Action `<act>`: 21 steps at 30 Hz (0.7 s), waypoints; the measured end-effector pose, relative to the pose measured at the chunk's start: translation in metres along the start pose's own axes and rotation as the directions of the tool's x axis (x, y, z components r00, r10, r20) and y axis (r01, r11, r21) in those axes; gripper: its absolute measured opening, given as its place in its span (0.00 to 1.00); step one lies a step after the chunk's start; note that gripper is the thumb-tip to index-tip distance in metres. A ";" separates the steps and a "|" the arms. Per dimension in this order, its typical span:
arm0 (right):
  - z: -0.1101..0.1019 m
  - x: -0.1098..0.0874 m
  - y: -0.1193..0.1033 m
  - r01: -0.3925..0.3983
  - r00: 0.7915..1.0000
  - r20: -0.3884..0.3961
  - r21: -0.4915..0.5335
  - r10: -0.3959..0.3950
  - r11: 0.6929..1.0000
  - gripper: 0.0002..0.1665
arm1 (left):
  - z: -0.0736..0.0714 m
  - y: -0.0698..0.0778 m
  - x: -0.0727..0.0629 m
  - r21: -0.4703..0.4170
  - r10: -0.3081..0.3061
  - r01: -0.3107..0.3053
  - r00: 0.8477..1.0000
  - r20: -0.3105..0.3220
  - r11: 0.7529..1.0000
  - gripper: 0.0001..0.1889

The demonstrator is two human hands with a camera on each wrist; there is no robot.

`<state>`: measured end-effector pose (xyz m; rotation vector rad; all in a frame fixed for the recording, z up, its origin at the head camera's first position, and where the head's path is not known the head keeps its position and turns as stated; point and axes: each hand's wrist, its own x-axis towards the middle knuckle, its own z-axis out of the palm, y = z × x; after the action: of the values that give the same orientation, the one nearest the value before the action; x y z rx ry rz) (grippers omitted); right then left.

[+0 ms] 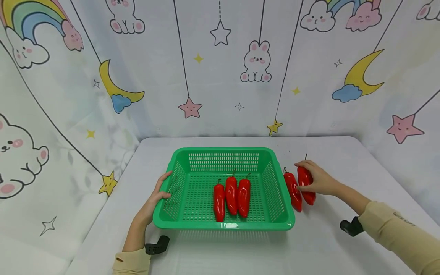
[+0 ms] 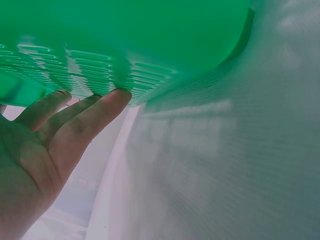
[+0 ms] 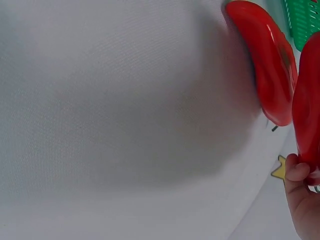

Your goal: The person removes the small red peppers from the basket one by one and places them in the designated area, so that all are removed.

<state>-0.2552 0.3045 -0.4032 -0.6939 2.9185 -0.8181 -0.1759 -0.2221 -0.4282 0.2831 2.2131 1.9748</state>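
In the head view my right hand holds a red pepper by its sides, to the right of a green plastic basket. Another red pepper lies on the table between that hand and the basket. The right wrist view shows the held pepper at the right edge, with the lying pepper beyond it. My left hand rests against the basket's left rim. Its fingers reach out fairly straight to the outer wall, under the rim. Three red peppers lie inside the basket, stems pointing away.
A white cloth covers the table. Behind it and to the left hangs a patterned curtain with stars, moons and bunnies. Black wrist mounts sit at both sleeves.
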 end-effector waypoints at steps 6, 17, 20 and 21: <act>0.006 -0.001 0.006 -0.008 1.000 -0.003 0.010 0.008 1.000 0.47 | 0.000 0.000 0.001 0.012 -0.008 0.008 1.000 -0.005 1.000 0.38; 0.012 -0.002 0.012 0.011 1.000 0.008 0.003 -0.011 1.000 0.45 | 0.000 0.000 0.001 0.023 0.004 -0.004 1.000 -0.005 1.000 0.39; 0.013 -0.002 0.011 0.015 1.000 0.014 0.000 -0.015 1.000 0.44 | 0.000 0.000 0.001 0.022 -0.001 0.001 1.000 -0.007 1.000 0.39; 0.013 -0.002 0.011 0.017 1.000 0.015 0.001 -0.017 1.000 0.44 | 0.000 0.000 0.001 0.022 -0.003 0.003 1.000 -0.007 1.000 0.39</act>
<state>-0.2562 0.3075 -0.4196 -0.7231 2.9022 -0.8120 -0.1767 -0.2215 -0.4278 0.2760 2.2391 1.9544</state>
